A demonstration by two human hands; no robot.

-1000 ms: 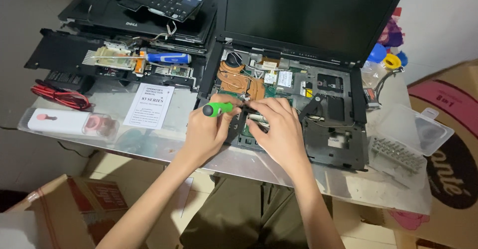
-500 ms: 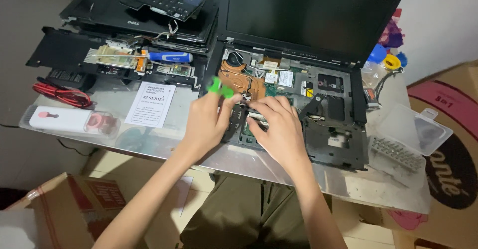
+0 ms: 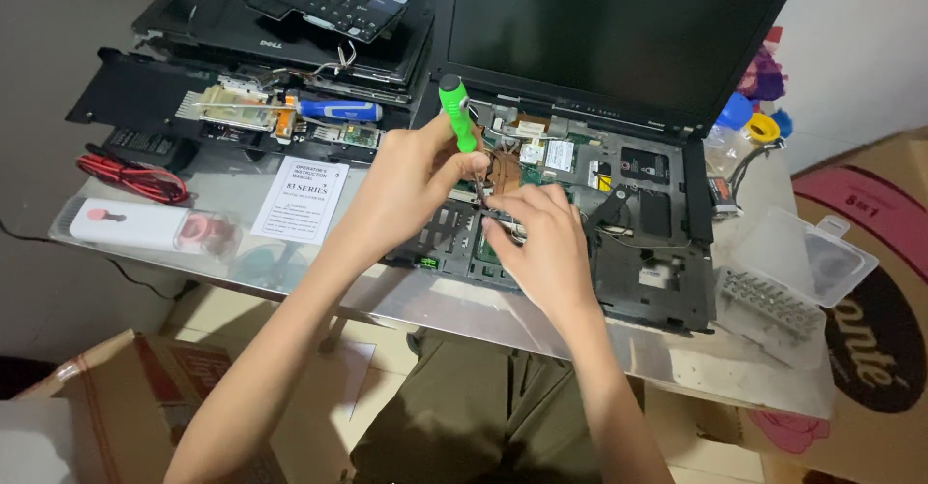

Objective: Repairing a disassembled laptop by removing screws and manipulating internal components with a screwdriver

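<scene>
Screwdriver: a green-handled screwdriver (image 3: 457, 115) stands nearly upright, tilted a little to the left at the top, over the middle of the opened laptop base; its thin metal shaft runs down between the two hands to the boards.
Left hand: the left hand (image 3: 411, 179) grips the screwdriver low on the green handle, fingers curled and pressed together around it, the thumb against the handle's side.
Right hand: the right hand (image 3: 541, 242) lies palm down on the laptop base just beside the shaft's tip; its fingertips are drawn together at a small metal part there, though what exactly they pinch cannot be told.
Laptop base: the black laptop base (image 3: 648, 276) lies open with its keyboard removed, showing green boards, a copper-coloured cooler and loose wires; its dark screen (image 3: 619, 29) stands up behind.
Table: a clear table top (image 3: 454, 305) bears it all.
Left of the hands: a white paper leaflet (image 3: 302, 199), a white oblong case with a pink end (image 3: 145, 225), red cables (image 3: 130, 175) and a blue-handled screwdriver (image 3: 338, 110) lying on a stripped circuit board.
Far back: a second black laptop (image 3: 290, 5) with its keyboard lifted.
Right: a clear plastic box of bits (image 3: 793, 281) with its lid open, near a cardboard box (image 3: 870, 252).
</scene>
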